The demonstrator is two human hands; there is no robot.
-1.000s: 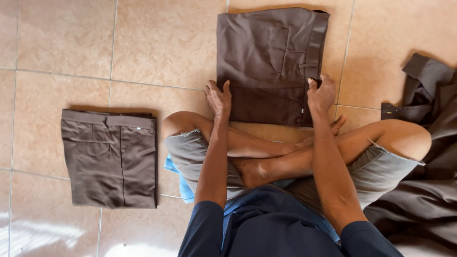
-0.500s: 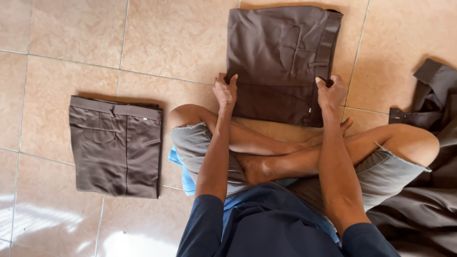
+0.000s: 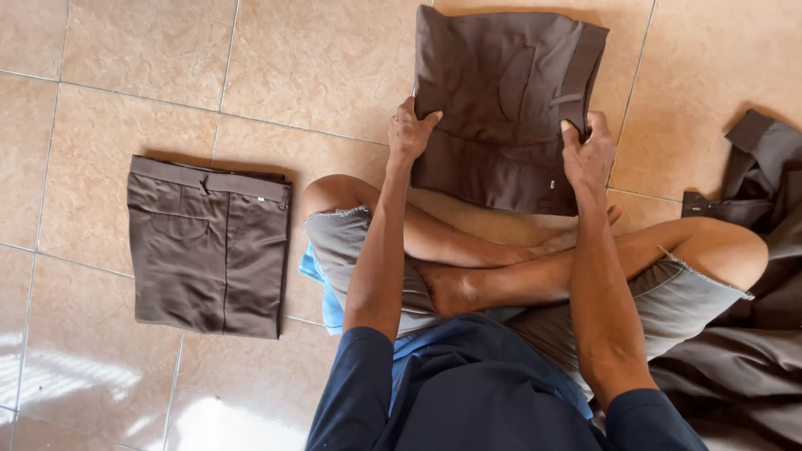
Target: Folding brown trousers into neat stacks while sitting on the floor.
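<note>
Brown trousers (image 3: pixel 501 108), half-folded, were grasped by both hands (image 3: pixel 411 129) (image 3: pixel 587 154); left of them lay a finished folded pair (image 3: pixel 209 246), unfolded garments (image 3: pixel 752 276) right.

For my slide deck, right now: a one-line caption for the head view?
Both hands, left hand and right hand, grip folded dark-brown trousers on tan floor tiles.

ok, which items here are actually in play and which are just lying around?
In play:
- folded dark brown trousers on the tiled floor, directly ahead
- left hand gripping their left edge
- right hand gripping their right edge

Lying about:
- folded brown trousers, set down on the left
- heap of unfolded dark garments on the right
- blue cloth under the leg
</note>
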